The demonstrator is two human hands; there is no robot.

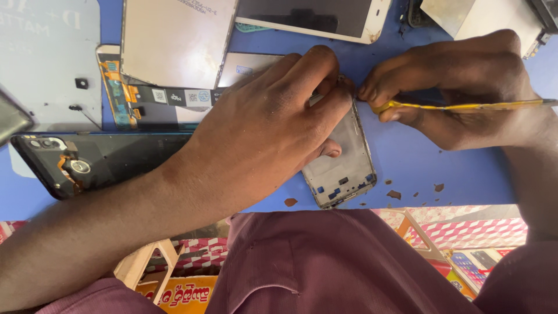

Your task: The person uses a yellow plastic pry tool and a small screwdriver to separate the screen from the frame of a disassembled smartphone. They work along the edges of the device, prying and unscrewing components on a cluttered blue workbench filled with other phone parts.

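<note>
**Phone frame held at the front edge of the blue worktop**

Left hand (273,116) pressed down over a bare silver phone frame (343,168), fingers closed across its upper part. Right hand (459,87) pinched shut on a thin yellow tool (465,106), tip set against the frame's upper right edge. Frame near the front edge of the worktop (442,168), lower end tilted toward that edge. Open blue surface to the right; black phone back (99,160) and other opened phones (174,40) crowded left and behind.
</note>
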